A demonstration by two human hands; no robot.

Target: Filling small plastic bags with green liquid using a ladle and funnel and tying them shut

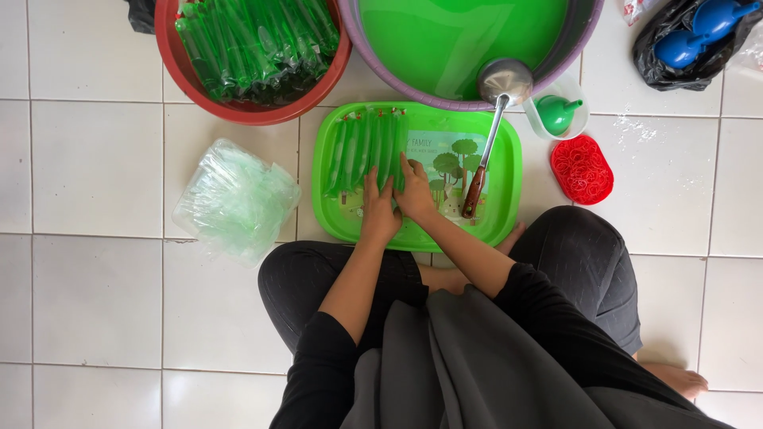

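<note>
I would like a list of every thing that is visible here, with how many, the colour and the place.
filled tubes: several, green, lying side by side on the left part of the tray
tray: one, green, on the floor before the knees
ladle: one, metal with brown handle, bowl on the tub rim, handle on the tray
tub: one, purple rim, full of green liquid, top centre
red basin: one, heaped with green tubes, top left
empty bags: a pile, clear, left of the tray
funnel: one, green, in a clear cup
rubber bands: many, red, right of the tray
black bag: one, holding blue items, top right
left hand: on the tubes
right hand: on the tubes
</note>
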